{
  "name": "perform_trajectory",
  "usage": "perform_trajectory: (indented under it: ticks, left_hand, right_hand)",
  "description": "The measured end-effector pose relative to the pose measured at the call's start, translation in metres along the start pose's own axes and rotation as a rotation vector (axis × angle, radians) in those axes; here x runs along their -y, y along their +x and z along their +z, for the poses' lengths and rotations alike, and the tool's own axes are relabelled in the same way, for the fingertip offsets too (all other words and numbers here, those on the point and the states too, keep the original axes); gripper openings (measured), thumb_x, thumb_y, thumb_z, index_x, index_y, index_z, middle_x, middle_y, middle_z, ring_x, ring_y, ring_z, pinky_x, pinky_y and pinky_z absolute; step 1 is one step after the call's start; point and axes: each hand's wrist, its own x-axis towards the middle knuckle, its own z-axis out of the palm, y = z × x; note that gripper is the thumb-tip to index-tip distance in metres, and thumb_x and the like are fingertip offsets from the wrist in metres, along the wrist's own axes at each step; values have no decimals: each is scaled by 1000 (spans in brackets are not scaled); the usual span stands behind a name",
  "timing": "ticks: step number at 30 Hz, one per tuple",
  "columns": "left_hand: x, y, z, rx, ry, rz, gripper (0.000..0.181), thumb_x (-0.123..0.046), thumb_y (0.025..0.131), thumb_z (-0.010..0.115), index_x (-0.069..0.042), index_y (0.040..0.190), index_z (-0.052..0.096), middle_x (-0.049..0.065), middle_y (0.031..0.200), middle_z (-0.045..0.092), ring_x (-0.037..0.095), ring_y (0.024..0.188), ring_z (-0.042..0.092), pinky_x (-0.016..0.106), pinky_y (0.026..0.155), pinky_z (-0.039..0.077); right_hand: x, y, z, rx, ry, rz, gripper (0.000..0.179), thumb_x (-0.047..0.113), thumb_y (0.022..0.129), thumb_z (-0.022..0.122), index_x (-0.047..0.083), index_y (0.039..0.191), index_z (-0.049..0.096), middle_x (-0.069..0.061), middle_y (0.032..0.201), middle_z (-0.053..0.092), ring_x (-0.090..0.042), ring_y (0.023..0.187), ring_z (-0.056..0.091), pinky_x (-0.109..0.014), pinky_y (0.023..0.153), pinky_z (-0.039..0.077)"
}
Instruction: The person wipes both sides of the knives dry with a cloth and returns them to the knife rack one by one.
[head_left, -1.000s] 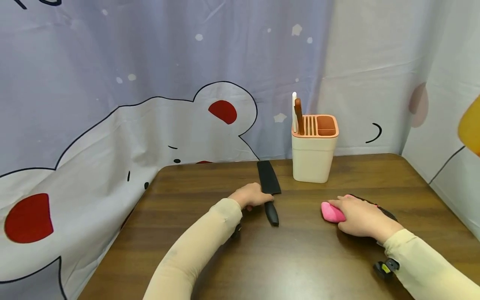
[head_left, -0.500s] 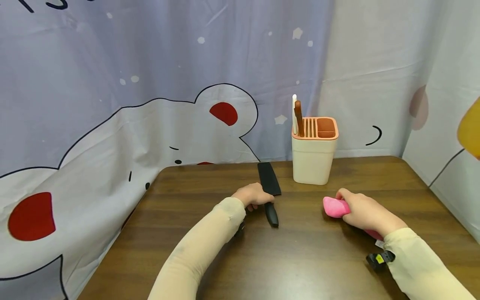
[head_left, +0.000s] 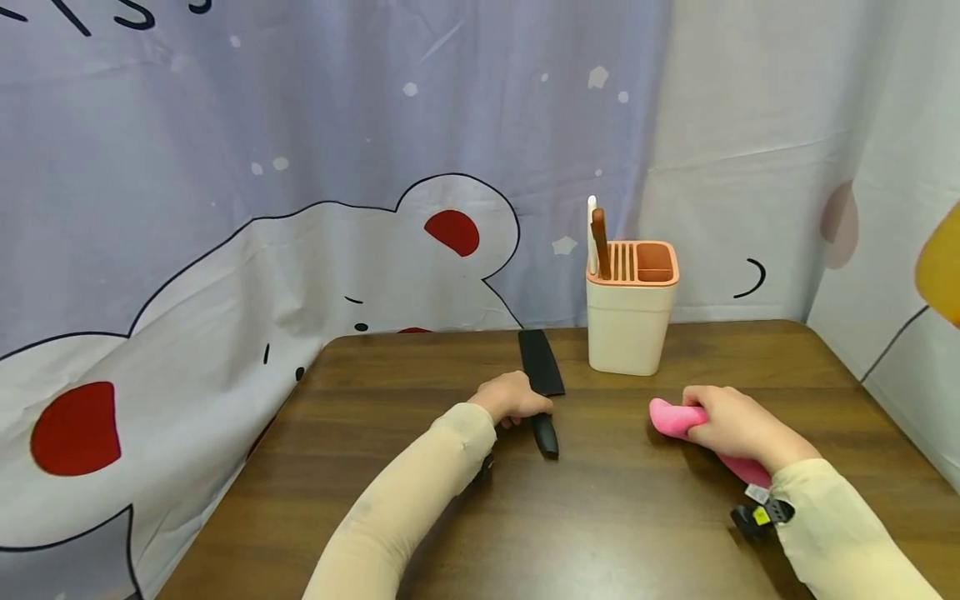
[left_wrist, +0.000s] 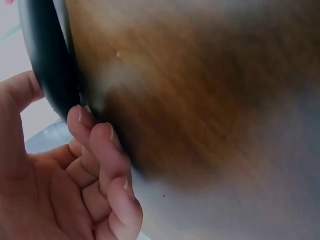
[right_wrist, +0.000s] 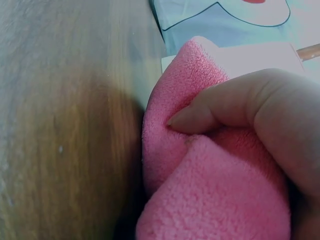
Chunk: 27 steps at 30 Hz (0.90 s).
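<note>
A black cleaver (head_left: 542,364) lies on the wooden table, its blade toward the back edge. My left hand (head_left: 513,397) pinches the handle just below the blade. In the left wrist view, the thumb and fingertips (left_wrist: 107,137) meet the dark handle (left_wrist: 47,55) from opposite sides. On the right, my right hand (head_left: 738,423) grips a pink fuzzy cloth (head_left: 672,418), whose lower end shows under the wrist with a white tag. Seen from the right wrist, the cloth (right_wrist: 210,190) bunches and folds under the thumb (right_wrist: 220,107). Its underside and my other right fingers are hidden.
A cream knife holder (head_left: 628,329) with a coral slotted top stands at the back, between and beyond the hands. A white handle (head_left: 592,225) and a brown handle (head_left: 600,242) rise from its left side. A printed curtain (head_left: 337,125) hangs behind the table (head_left: 600,517).
My right hand has gone from lying over the cloth to gripping it, and the cloth's dark patterned side has turned out of sight. My left hand stays at the cleaver.
</note>
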Motion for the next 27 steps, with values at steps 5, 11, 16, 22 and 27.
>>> perform_trajectory:
  ticks: [5,11,16,22,27]
  left_hand:
    - [1,-2,3,-29,-59,-3,40,-53,84,71,-13,84,67,4,72,69,22,62,69,36,58,55]
    - [12,-14,6,-80,-179,59,36,-49,83,71,-15,74,64,3,66,66,22,60,67,35,55,53]
    - [21,-16,7,-54,-308,50,34,-42,83,71,-16,67,58,4,61,62,22,53,66,34,48,50]
    - [34,-19,7,16,-543,41,28,-34,83,70,-6,77,67,7,56,64,17,45,64,29,42,51]
    - [47,-20,8,110,-712,42,23,-27,84,70,-6,88,65,4,56,60,12,41,56,26,40,51]
  right_hand:
    - [0,-2,1,-19,20,2,23,17,79,78,22,78,55,6,66,49,-15,66,45,-30,61,35]
    - [1,-3,-1,-9,25,21,21,18,80,77,23,79,57,5,68,51,-15,67,46,-31,61,35]
    - [0,-4,-2,1,43,29,19,18,80,76,23,80,58,5,69,52,-15,68,47,-30,61,36]
    - [-1,-4,-2,-3,51,32,18,16,80,75,23,78,58,5,69,52,-15,68,47,-30,62,35]
    - [-3,-2,-3,6,53,38,16,15,80,73,23,79,58,4,70,52,-16,68,47,-31,62,36]
